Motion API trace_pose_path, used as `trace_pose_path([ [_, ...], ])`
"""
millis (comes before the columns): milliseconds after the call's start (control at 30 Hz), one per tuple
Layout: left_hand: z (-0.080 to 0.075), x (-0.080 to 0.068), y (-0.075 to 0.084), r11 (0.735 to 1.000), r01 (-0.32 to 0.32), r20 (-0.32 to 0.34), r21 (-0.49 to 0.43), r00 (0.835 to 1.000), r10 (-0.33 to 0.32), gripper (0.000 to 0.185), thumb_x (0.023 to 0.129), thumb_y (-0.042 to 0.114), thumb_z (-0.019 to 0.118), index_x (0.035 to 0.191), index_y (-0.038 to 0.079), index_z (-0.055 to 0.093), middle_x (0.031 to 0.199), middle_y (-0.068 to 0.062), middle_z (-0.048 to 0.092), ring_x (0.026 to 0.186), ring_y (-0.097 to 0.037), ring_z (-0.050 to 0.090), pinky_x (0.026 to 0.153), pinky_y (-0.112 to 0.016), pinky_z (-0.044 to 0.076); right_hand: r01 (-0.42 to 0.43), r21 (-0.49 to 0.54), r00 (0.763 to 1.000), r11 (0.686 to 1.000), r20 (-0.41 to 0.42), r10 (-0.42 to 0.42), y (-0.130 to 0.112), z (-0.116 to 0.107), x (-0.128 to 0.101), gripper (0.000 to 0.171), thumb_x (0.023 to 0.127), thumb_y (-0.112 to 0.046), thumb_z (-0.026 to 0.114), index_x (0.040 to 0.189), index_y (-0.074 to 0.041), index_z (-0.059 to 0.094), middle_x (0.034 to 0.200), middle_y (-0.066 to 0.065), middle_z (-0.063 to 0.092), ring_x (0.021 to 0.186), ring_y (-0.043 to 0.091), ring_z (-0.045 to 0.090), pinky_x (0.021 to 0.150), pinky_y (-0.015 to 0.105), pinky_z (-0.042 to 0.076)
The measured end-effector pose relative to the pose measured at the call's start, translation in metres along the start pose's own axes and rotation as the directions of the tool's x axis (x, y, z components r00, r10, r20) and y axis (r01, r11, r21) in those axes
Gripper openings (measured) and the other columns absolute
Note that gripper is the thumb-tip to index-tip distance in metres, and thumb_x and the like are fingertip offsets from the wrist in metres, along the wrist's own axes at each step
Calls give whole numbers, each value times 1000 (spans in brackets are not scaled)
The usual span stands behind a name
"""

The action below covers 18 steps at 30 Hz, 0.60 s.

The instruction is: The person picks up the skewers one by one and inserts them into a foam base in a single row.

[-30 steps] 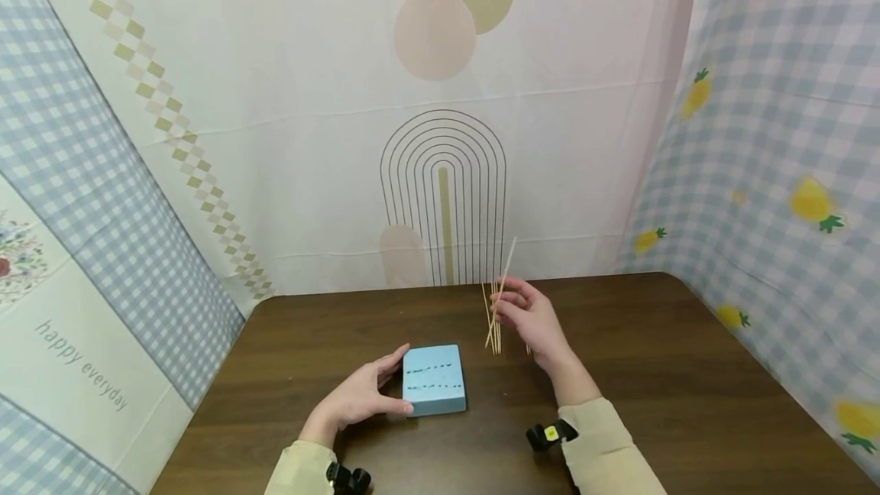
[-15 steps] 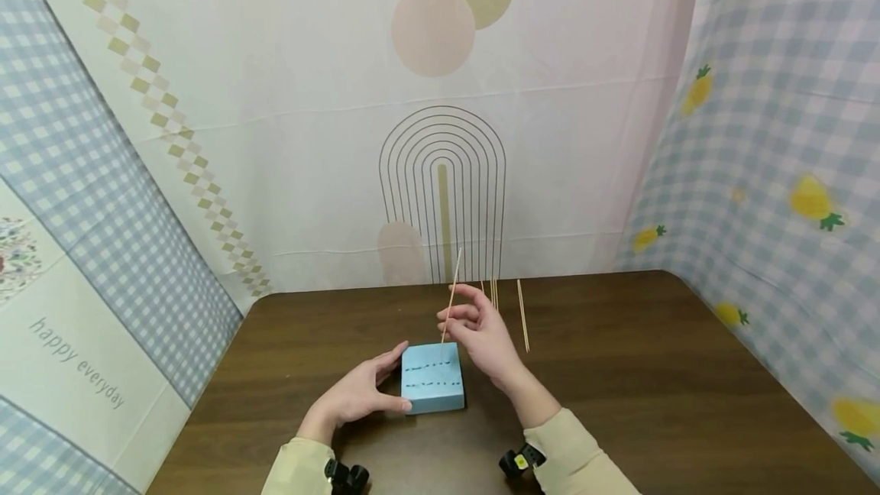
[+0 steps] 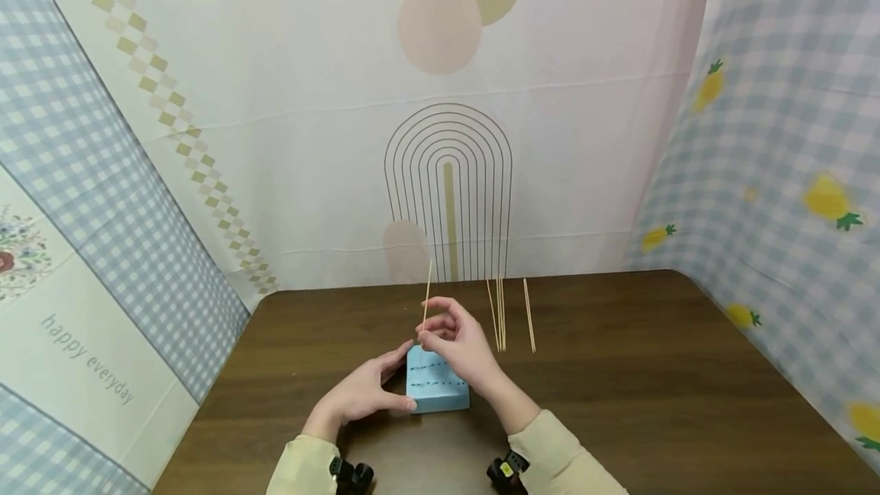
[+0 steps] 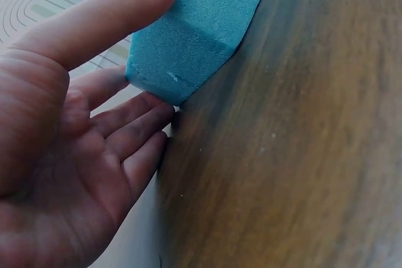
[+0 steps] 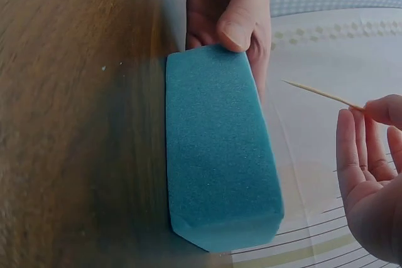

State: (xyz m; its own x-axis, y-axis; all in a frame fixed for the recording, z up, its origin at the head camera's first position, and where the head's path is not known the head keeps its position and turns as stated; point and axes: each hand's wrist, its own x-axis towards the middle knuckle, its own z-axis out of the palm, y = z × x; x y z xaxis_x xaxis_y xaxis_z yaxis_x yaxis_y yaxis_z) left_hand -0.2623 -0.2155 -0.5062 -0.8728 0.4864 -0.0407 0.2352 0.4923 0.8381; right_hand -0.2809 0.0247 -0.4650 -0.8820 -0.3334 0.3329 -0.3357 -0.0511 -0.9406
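Only "happy everyday" reads, in grey script on the backdrop cloth [image 3: 85,361] at left

Foam block [image 3: 437,386] sits on the table [image 3: 619,403], near the front edge, roughly centre. Left hand [image 3: 364,394] is against the block's left side: thumb on the near left corner, fingers along the far left side. Right hand [image 3: 457,342] is above the block's far edge, pinching a stick [image 3: 427,292] that stands nearly upright over the block's far left corner. Spare sticks [image 3: 500,315] lie flat on the table behind and to the right of the block, running front to back; one more stick [image 3: 528,315] lies just right of them, apart. Backdrop sheet [image 3: 344,136] hangs behind the table's far edge; side sheets stand left and right.
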Motion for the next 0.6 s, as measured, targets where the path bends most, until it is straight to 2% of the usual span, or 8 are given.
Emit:
trace_pose_path([
  [267, -1, -1, -1, 1000, 1, 0, -2, 1000, -1, 104, 89, 40, 89, 171, 20, 29, 172, -8, 34, 156, -30, 37, 124, -57, 29, -17, -30, 1000, 999, 7, 17, -4, 2, -1, 36, 96, -6, 79, 130, -12, 66, 105, 11, 77, 90, 24, 74, 79, 33, 61],
  [600, -1, -1, 1, 1000, -1, 10, -13, 1000, 2, 104, 88, 39, 90, 170, 16, 31, 171, -11, 36, 156, -31, 37, 125, -57, 28, 4, -100, 1000, 995, 7, -4, -5, 5, -4, 28, 95, -11, 83, 120, -12, 69, 102, 6, 76, 91, 22, 72, 77, 28, 58],
])
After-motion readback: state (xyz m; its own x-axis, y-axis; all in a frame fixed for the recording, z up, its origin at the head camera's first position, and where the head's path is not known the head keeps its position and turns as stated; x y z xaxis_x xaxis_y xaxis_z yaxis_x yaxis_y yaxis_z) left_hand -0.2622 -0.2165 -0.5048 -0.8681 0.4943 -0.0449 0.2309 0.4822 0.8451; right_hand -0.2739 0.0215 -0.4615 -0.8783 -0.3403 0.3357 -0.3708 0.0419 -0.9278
